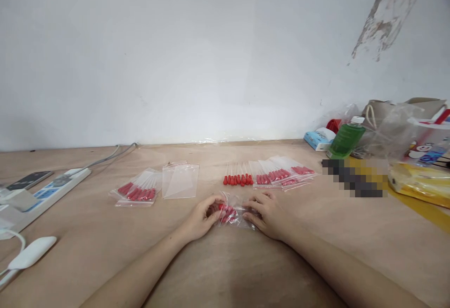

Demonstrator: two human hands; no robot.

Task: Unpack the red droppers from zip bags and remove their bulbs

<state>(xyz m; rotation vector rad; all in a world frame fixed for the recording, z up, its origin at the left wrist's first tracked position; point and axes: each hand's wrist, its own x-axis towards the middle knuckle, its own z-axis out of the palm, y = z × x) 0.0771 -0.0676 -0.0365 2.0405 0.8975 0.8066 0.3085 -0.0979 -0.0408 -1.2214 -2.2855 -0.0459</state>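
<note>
Left hand (204,216) grasps a plastic bag (240,217) beside its red pieces (228,214), right hand (272,214) touches the opposite end—pinch unconfirmed—long axis crosswise between them.

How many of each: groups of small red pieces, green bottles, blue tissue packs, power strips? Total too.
Red groups: 4 (left bagged pile, right bagged pile, middle row, bag between left hand and right hand)
Green bottle: 1
Blue tissue pack: 1
Power strip: 1
Total: 7
</note>
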